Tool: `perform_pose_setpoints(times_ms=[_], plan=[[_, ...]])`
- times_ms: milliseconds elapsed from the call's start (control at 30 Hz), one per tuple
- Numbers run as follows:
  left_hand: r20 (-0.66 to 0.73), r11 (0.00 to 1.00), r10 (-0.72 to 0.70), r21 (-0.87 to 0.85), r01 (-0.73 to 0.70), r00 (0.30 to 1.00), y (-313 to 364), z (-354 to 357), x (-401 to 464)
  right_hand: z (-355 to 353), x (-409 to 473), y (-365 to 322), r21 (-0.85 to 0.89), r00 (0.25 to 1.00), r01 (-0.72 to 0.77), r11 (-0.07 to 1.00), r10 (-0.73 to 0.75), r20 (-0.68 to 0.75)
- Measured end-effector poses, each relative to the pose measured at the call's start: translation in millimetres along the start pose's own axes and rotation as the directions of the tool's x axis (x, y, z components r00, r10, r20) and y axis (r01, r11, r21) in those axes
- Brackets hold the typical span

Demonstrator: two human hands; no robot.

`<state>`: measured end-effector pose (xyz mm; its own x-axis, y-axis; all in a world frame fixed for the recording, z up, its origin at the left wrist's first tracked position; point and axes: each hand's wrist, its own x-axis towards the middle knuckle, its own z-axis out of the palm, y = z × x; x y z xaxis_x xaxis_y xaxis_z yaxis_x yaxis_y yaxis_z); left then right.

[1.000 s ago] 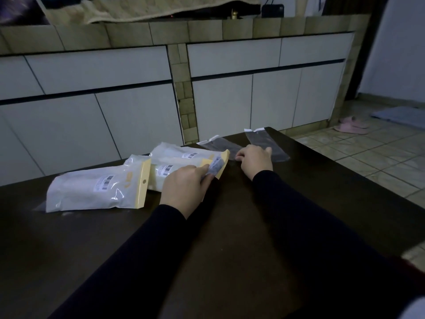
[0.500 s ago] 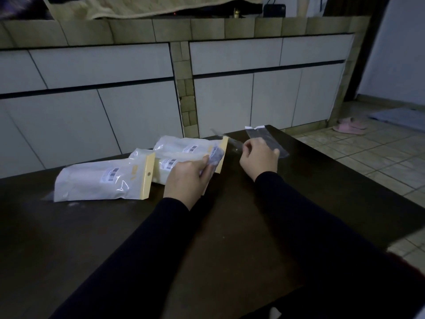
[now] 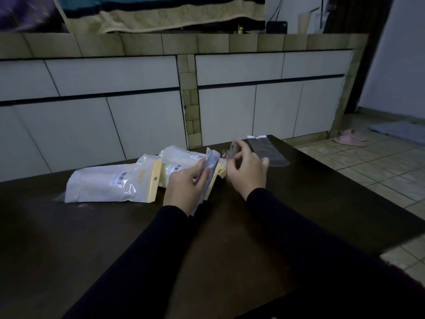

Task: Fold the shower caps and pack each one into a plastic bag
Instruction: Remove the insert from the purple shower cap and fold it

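The left hand (image 3: 187, 187) grips a folded shower cap (image 3: 209, 168), a pale grey-blue strip pinched between thumb and fingers with its far end angled up toward 1 o'clock, presumably kept flat and narrow so it can slide into a sleeve. The right hand (image 3: 247, 169), just beside it at 3 o'clock, has its fingers curled round a clear plastic bag (image 3: 232, 150) lifted off the dark table (image 3: 138, 261); the bag is blurred, so whether its mouth is open I cannot tell. Holding cap and bag close together suggests the insertion step is about to start. A 2nd clear bag (image 3: 268, 150) lies flat at 2 o'clock from the right hand, near enough to be taken next. At 9 to 10 o'clock from the left hand, white retail packs with yellow headers (image 3: 110, 183) lie overlapped, kept aside.
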<state>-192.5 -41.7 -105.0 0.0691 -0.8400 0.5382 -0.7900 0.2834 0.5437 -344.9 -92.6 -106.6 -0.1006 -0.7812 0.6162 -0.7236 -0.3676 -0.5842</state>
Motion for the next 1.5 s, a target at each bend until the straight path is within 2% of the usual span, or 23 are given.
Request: perform_pose_setpoints(times_ms=[100,167,333,500,600,700,767,833,900,967,1033,1167,1333,1400,1500], plan=[[0.000,0.999,-0.043,-0.021,0.043,0.999,-5,-3,-3,0,-4,-6,-0.088,0.985,0.160,0.983,-0.152,0.085],[-0.003,0.995,-0.067,-0.070,0.066,0.998,-9,-5,-6,0,-4,-7,-0.128,0.975,0.212,0.969,-0.201,0.095],[-0.052,0.995,-0.063,-0.086,0.059,0.997,-8,-9,-10,-6,-4,-1,-0.276,0.971,0.238,0.931,-0.217,0.104],[-0.038,0.994,-0.088,-0.061,0.085,0.995,-7,-10,-10,-19,-11,14,-0.479,0.956,0.263,0.837,-0.291,0.016],[0.005,0.988,-0.110,-0.111,0.110,0.994,-6,-8,-11,-29,-15,21,-0.431,0.921,0.384,0.817,-0.369,0.121],[0.050,0.974,-0.143,-0.168,0.150,0.988,-4,-6,-10,-36,-19,22,-0.295,0.887,0.437,0.850,-0.352,0.299],[0.083,0.971,-0.153,-0.174,0.165,0.985,0,-4,-9,-39,-21,21,-0.132,0.882,0.371,0.919,-0.304,0.359],[0.117,0.964,-0.170,-0.187,0.190,0.978,5,-1,-7,-42,-19,24,0.032,0.887,0.235,0.971,-0.228,0.401],[0.163,0.958,-0.175,-0.201,0.206,0.971,7,2,-5,-43,-15,31,0.032,0.853,0.176,0.984,-0.168,0.493],[0.226,0.960,-0.163,-0.188,0.207,0.960,9,3,-2,-43,-14,35,-0.027,0.781,0.200,0.979,-0.143,0.608],[0.297,0.968,-0.150,-0.152,0.201,0.943,13,1,-1,-45,-14,35,-0.051,0.744,0.195,0.979,-0.114,0.658],[0.443,0.983,-0.095,-0.098,0.153,0.891,20,-4,1,-44,-13,34,-0.091,0.760,0.165,0.982,-0.067,0.647],[0.560,0.997,-0.075,0.012,0.083,0.825,19,-8,15,-43,-12,38,-0.075,0.802,0.012,0.997,0.035,0.596],[0.602,0.995,-0.102,0.051,0.090,0.792,18,-7,19,-44,-12,39,-0.046,0.824,-0.035,0.998,0.054,0.564],[0.640,0.990,-0.112,0.003,0.143,0.760,10,-7,20,-43,-13,38,-0.005,0.864,-0.106,0.994,0.094,0.494]])
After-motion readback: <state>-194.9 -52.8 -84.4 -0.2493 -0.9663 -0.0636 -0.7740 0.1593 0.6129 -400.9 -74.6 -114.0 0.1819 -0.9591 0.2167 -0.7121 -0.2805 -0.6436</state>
